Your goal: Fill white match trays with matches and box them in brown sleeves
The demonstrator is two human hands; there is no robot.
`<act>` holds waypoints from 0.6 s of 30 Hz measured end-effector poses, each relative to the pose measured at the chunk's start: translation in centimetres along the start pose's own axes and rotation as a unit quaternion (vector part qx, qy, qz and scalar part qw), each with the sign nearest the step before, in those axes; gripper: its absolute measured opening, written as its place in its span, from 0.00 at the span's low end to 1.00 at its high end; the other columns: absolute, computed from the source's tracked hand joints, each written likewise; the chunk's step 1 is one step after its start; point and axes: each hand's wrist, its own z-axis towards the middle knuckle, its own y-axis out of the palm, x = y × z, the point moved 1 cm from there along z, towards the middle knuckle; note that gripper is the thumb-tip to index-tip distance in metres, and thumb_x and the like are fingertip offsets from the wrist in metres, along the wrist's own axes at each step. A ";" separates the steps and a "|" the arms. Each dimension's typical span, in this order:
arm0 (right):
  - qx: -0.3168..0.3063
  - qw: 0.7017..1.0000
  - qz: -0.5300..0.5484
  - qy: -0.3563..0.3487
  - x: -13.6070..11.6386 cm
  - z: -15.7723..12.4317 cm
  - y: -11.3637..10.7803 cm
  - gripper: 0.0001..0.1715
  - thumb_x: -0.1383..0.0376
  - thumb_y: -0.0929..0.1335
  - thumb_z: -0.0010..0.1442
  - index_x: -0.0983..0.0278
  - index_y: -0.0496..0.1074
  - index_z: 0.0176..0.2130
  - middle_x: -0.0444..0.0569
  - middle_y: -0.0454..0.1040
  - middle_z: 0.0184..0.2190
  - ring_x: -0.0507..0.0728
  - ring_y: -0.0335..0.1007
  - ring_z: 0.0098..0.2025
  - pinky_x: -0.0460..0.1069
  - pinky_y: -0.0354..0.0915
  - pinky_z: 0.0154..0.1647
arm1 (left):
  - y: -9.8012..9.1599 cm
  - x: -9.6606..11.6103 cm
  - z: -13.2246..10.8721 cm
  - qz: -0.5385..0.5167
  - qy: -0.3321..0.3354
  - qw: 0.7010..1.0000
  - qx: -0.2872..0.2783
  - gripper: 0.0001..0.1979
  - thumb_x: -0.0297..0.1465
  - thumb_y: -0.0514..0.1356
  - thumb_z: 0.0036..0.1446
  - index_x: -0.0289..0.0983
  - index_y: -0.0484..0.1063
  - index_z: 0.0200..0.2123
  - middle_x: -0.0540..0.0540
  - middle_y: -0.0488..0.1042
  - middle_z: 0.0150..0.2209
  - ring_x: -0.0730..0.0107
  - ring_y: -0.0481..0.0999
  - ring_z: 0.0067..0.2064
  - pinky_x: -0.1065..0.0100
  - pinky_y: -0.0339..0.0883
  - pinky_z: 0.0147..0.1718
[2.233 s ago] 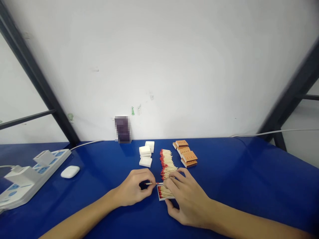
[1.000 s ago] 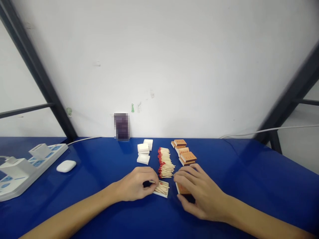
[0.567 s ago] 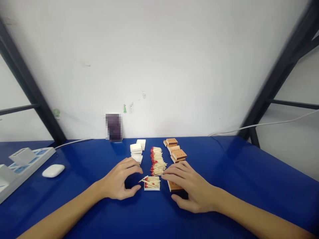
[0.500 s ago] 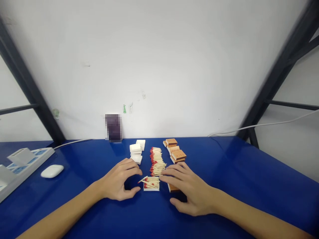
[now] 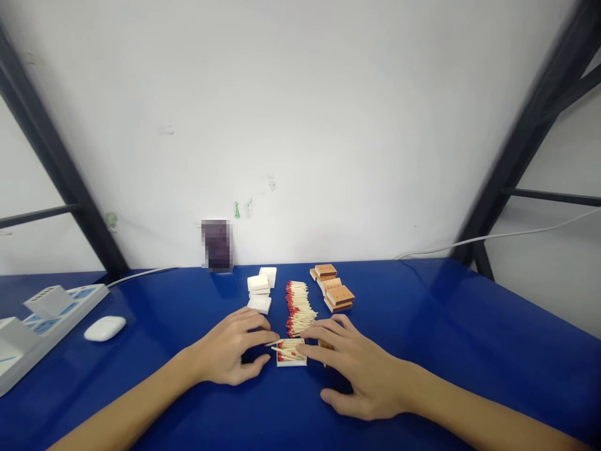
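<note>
A small white matchbox tray (image 5: 292, 364) filled with red-headed matches lies flat between my hands. My left hand (image 5: 235, 347) is at its left side, thumb and forefinger apart; the forefinger tip is at a match (image 5: 274, 342) sticking out over the tray's left edge. From the right, my right hand (image 5: 357, 366) reaches in with fingers spread, its fingertips over the tray's right edge and the matches there. Under those fingers an orange-brown matchbox sleeve (image 5: 325, 345) is mostly covered. Just behind the tray lies a long heap of loose matches (image 5: 299, 307), heads to the left.
White matchbox trays (image 5: 260, 305) lie back left, and orange matchbox sleeves (image 5: 339, 295) are piled back right. A white power strip (image 5: 94, 299) with plugs and a white rounded case (image 5: 105, 328) are at the left. A pixelated dark object (image 5: 217, 247) leans on the wall.
My left forefinger has come to the match at the tray's left edge. My right fingers have moved left over the tray's right side. The whole view has shifted slightly.
</note>
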 end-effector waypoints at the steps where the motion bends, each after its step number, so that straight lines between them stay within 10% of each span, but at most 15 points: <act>1: 0.000 1.000 0.001 0.000 0.0 0.0 0.0 0.35 0.60 0.69 0.57 0.60 0.63 0.62 0.55 0.68 0.58 0.64 0.61 0.58 0.61 0.55 0.59 | 0.0 0.0 0.0 0.002 0.001 1.000 -0.002 0.16 0.28 0.58 0.58 0.38 0.74 0.49 0.42 0.76 0.40 0.62 0.75 0.41 0.60 0.70 0.46; 18: 0.012 1.000 0.012 0.005 0.0 0.1 0.0 0.32 0.60 0.68 0.60 0.59 0.64 0.62 0.55 0.70 0.55 0.63 0.64 0.55 0.60 0.55 0.57 | 0.6 0.5 0.5 -0.045 -0.035 0.998 -0.010 0.14 0.23 0.53 0.63 0.38 0.75 0.47 0.43 0.76 0.38 0.68 0.75 0.38 0.68 0.70 0.39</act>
